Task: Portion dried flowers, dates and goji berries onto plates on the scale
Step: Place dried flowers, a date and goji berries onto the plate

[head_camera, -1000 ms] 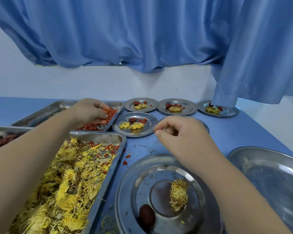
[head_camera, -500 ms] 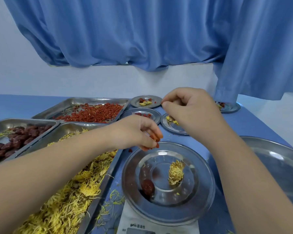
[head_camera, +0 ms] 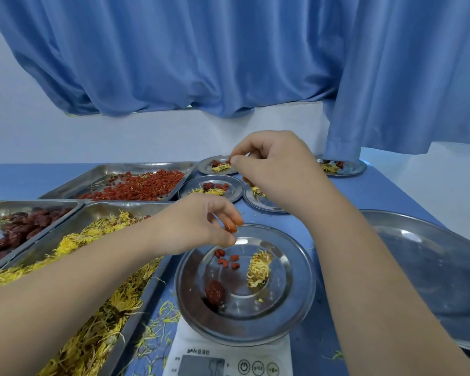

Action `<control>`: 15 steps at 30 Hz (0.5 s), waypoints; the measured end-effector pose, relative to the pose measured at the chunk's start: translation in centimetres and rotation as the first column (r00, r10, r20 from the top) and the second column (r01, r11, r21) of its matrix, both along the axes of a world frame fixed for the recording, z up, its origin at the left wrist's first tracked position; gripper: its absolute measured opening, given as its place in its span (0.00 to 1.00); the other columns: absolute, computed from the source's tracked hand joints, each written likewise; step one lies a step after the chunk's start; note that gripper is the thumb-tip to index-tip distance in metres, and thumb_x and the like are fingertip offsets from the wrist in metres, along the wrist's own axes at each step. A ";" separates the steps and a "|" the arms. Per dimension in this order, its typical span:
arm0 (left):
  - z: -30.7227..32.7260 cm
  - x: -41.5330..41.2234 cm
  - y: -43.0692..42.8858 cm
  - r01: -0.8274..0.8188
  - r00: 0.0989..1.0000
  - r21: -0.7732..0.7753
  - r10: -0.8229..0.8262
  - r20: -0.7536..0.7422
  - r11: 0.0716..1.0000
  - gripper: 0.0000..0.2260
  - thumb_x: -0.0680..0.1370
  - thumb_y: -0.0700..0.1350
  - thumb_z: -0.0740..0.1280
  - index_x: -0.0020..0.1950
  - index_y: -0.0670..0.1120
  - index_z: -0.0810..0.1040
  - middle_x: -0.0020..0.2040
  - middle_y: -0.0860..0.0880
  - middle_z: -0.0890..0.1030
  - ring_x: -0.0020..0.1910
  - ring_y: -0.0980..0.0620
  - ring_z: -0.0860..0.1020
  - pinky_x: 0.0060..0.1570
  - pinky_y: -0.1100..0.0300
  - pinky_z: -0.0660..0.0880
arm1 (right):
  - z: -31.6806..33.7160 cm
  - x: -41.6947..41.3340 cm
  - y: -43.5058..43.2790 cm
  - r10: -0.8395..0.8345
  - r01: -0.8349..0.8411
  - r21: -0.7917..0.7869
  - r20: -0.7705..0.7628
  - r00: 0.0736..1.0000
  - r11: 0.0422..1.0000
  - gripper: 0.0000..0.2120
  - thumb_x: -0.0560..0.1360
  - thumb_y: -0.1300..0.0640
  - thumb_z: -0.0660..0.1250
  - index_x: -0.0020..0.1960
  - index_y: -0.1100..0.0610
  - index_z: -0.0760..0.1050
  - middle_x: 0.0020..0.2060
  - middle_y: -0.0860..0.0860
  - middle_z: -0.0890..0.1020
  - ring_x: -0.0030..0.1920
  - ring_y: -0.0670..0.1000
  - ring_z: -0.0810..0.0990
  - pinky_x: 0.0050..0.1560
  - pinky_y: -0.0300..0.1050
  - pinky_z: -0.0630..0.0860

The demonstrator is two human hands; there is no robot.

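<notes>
The left hand [head_camera: 198,223] pinches goji berries [head_camera: 231,228] in curled fingertips just above the plate [head_camera: 296,308] on the scale [head_camera: 196,351]. The plate holds loose berries [head_camera: 228,260], a date [head_camera: 215,293] and a flower [head_camera: 259,268]. The right hand [head_camera: 277,169] hovers beyond with thumb and forefinger pressed together; what it holds, if anything, is unclear.

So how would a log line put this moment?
left hand: pinches goji berries above plate on scale | plate: date, flower, loose berries | right hand: raised, fingers curled

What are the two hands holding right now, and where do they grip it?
The left hand pinches goji berries between thumb and fingertips over the plate. The right hand pinches its fingers together; whether it holds anything cannot be told.
</notes>
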State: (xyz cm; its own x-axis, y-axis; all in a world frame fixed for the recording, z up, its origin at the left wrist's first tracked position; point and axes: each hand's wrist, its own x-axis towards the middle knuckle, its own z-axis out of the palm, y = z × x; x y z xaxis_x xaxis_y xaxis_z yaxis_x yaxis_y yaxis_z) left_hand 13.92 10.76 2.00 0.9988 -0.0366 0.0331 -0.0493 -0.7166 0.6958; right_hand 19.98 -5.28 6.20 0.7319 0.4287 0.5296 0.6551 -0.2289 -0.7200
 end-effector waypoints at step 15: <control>-0.6 -0.5 0.4 -0.002 0.999 -0.129 -0.003 -0.037 0.992 0.13 0.73 0.36 0.72 0.53 0.50 0.80 0.45 0.51 0.85 0.45 0.49 0.84 0.50 0.55 0.79 | 0.0 -0.4 0.0 0.035 -0.036 -0.069 -0.015 0.999 0.997 0.05 0.72 0.56 0.69 0.38 0.52 0.81 0.24 0.43 0.76 0.32 0.44 0.78 0.35 0.40 0.75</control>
State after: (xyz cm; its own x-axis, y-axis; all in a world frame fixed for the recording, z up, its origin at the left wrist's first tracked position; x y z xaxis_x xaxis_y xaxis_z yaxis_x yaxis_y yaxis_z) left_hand 13.42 11.14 1.41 0.9994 -0.0351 0.0009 -0.0225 -0.6206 0.7838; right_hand 19.63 -5.28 6.19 0.7229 0.4898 0.4873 0.6535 -0.2557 -0.7125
